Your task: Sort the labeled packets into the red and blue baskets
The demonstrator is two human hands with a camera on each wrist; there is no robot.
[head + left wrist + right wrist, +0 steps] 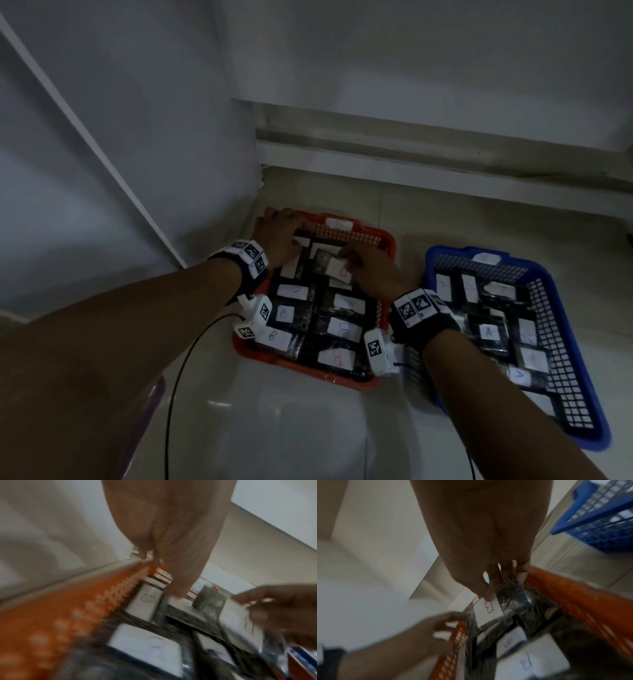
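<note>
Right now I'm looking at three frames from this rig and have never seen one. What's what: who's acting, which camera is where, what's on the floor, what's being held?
No robot here: a person works with bare hands, wearing wristbands with black-and-white marker tags. The wide picture comes from a camera on the head, looking down. The other two come from cameras strapped to each wrist, looking along the fingers; both are blurred.

On the pale surface sit a red basket and, to its right, a blue basket. Both hold dark packets with white labels: those readable in the red one say B, and one in the blue one reads A.

The right hand pinches a packet labelled B over the red basket. The left hand reaches to that basket's far left corner; whether it grips anything cannot be told.
</note>
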